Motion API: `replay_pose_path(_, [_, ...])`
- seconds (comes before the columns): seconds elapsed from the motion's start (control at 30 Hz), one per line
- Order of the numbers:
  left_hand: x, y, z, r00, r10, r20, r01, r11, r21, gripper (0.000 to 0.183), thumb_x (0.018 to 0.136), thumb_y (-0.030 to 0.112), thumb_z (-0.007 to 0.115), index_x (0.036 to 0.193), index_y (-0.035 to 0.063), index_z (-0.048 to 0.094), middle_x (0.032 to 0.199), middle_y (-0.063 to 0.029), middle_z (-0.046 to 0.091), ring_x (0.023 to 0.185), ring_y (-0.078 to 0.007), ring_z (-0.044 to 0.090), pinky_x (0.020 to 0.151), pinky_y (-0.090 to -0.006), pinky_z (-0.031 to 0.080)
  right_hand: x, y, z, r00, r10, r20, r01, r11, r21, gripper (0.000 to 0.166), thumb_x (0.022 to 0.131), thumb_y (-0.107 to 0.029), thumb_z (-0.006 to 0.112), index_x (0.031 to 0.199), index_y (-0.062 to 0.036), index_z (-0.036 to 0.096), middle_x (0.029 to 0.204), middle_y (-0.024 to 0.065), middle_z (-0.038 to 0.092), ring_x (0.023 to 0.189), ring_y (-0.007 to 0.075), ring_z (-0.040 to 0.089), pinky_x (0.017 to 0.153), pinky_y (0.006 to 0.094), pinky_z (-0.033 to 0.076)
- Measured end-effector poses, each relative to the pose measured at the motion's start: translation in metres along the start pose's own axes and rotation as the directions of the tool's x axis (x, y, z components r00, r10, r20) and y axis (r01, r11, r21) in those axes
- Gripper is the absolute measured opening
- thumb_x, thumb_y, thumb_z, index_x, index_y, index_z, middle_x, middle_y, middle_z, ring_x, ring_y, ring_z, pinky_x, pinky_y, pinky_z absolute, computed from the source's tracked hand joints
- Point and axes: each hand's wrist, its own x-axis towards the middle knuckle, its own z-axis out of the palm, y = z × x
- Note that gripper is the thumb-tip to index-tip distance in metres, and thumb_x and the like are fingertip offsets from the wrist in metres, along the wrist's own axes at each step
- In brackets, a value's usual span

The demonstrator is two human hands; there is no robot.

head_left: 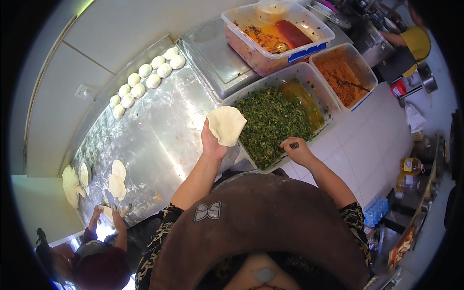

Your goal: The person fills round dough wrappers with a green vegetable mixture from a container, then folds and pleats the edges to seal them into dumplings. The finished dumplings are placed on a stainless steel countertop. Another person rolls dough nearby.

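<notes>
My left hand (213,143) holds up a thin, round dough wrapper (227,125) by its underside, beside the rim of a plastic tub. Chopped green filling (270,119) lies in that tub (328,123), with yellowish oil pooled at its far right. Over the tub's near right edge, my right hand (301,151) is closed around a dark utensil handle (294,145). The working end of this utensil cannot be made out. Several round dough buns (137,90) sit in rows along the back of the floury metal table (152,134).
At lower left a co-worker's hands (107,214) handle a dough disc, near flat wrappers (117,186) and a dough lump (70,183). Beyond the green filling stand a tub of red oil (239,59) and one of orange-brown filling (339,81). Another person (417,45) works at upper right.
</notes>
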Motion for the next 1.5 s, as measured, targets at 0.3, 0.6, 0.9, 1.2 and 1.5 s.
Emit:
replay_pose_path(0.3, [0.026,-0.005,-0.003,0.996,0.041,-0.08,-0.032,0.993,0.117,0.049,0.097,0.033,0.028,0.129,0.0007,0.047,0.132,-0.0172,0.051,0.122,-0.0356,0.049,0.108,-0.0497,0.034,0.005,0.007,-0.025,0.978,0.182,0.1,-0.206,0.897,0.391,0.024,0.094,-0.019,0.055,0.095,0.0001,0.069,0.094,0.0056,0.068,0.078,0.0118,0.063,0.071,0.0259,0.052])
replay_pose_path(0.6, [0.05,-0.03,-0.002,0.99,-0.011,-0.142,0.035,0.985,0.168,0.062,0.098,0.053,0.023,0.127,0.0054,0.05,0.125,-0.0141,0.057,0.114,-0.034,0.055,0.101,-0.0468,0.042,0.009,-0.056,-0.044,0.988,0.109,-0.111,-0.054,0.911,0.41,0.022,0.094,-0.014,0.053,0.099,0.0007,0.068,0.095,0.0073,0.068,0.08,0.0129,0.064,0.074,0.026,0.051])
replay_pose_path(0.9, [0.069,-0.065,0.004,0.99,-0.116,-0.076,0.112,0.992,-0.061,0.067,0.096,0.057,0.016,0.129,0.0069,0.046,0.132,-0.0173,0.049,0.119,-0.0395,0.049,0.103,-0.054,0.038,0.012,-0.115,0.019,0.669,-0.74,0.068,0.561,0.443,-0.699,0.032,0.075,0.001,0.059,0.107,0.003,0.057,0.1,0.0192,0.055,0.086,0.0359,0.055,0.079,0.0414,0.046])
replay_pose_path(1.2, [0.06,-0.046,0.005,0.991,-0.124,-0.057,0.124,0.992,-0.017,0.061,0.097,0.053,0.02,0.125,0.0069,0.049,0.124,-0.0189,0.053,0.115,-0.0412,0.051,0.098,-0.0623,0.04,0.021,-0.104,-0.006,0.686,-0.672,-0.279,0.487,0.708,-0.511,0.017,0.08,0.003,0.055,0.096,0.0006,0.06,0.091,0.0165,0.057,0.085,0.0344,0.054,0.074,0.0413,0.043])
replay_pose_path(1.5, [0.061,-0.03,0.001,0.994,-0.1,-0.032,0.098,0.994,-0.042,0.059,0.095,0.054,0.023,0.118,0.009,0.053,0.116,-0.0169,0.058,0.107,-0.0391,0.057,0.09,-0.0607,0.046,0.012,-0.039,0.029,0.878,-0.468,0.098,0.478,0.853,-0.21,0.006,0.081,0.002,0.055,0.082,-0.001,0.06,0.075,0.0118,0.052,0.072,0.0292,0.048,0.066,0.0359,0.04])
